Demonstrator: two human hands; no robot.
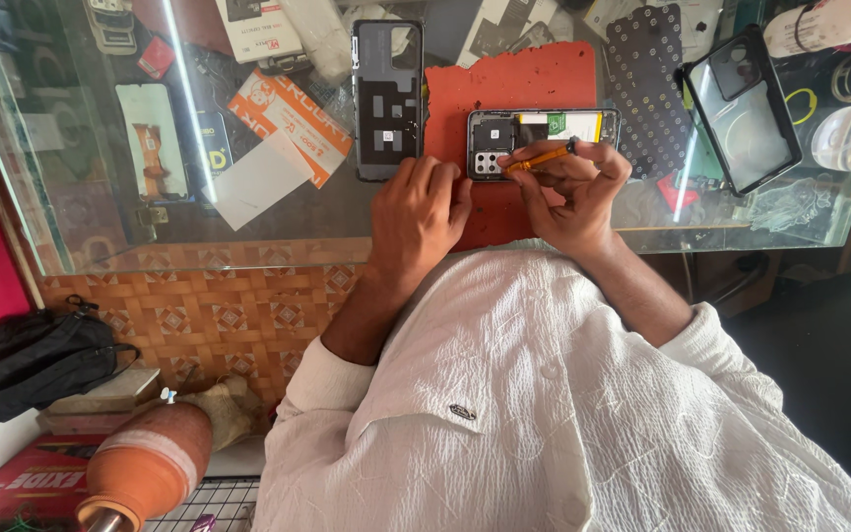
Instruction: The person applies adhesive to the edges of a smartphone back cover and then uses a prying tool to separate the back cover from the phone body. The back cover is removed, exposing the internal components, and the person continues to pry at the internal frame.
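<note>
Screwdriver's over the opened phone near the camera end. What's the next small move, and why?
Probably lower the orange screwdriver tip onto a screw near the camera module: the right hand holds it just over the opened phone, while the left hand rests beside its edge.

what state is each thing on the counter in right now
black smartphone: back cover off, insides and battery exposed, lying on the red mat
dark grey back cover: detached, lying inner side up
orange-handled screwdriver: held in right hand, tip at the phone
left hand: resting beside the phone, holding nothing
black phone case: empty
</note>
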